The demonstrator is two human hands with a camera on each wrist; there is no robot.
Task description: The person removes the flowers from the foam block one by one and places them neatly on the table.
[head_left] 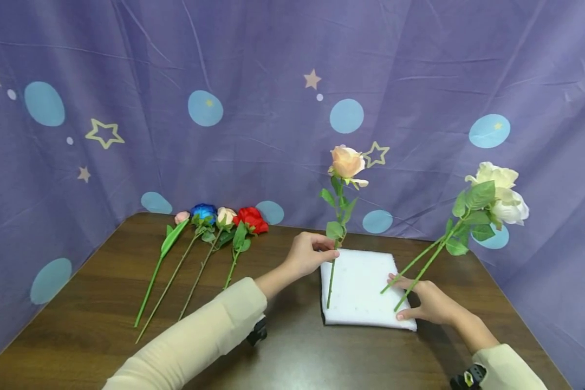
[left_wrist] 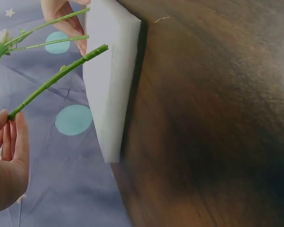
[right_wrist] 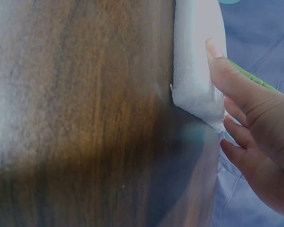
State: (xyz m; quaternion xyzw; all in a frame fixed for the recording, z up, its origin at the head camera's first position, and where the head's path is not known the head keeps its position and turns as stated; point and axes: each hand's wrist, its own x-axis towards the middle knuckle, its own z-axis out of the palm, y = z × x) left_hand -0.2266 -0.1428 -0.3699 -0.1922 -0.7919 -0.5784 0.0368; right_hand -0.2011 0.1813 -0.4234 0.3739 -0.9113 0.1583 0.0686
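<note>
My left hand [head_left: 310, 254] pinches the green stem of a peach rose [head_left: 347, 161] between thumb and fingertips. The bloom is held upright, and the bare lower end of the stem [left_wrist: 61, 75] shows over the near left part of a white foam block [head_left: 358, 284]. My right hand [head_left: 436, 304] grips the block's right side, with the thumb [right_wrist: 227, 71] on top near the front corner. Two white roses [head_left: 497, 189] lean to the right, their stems meeting the foam beside the right hand; the left wrist view shows those stems ending at its surface.
On the left of the brown wooden table [head_left: 292, 352] lie a pink flower [head_left: 181, 217], a blue rose [head_left: 204, 211], a cream rose [head_left: 226, 216] and a red rose [head_left: 251, 219]. A purple curtain [head_left: 273, 65] hangs behind the table.
</note>
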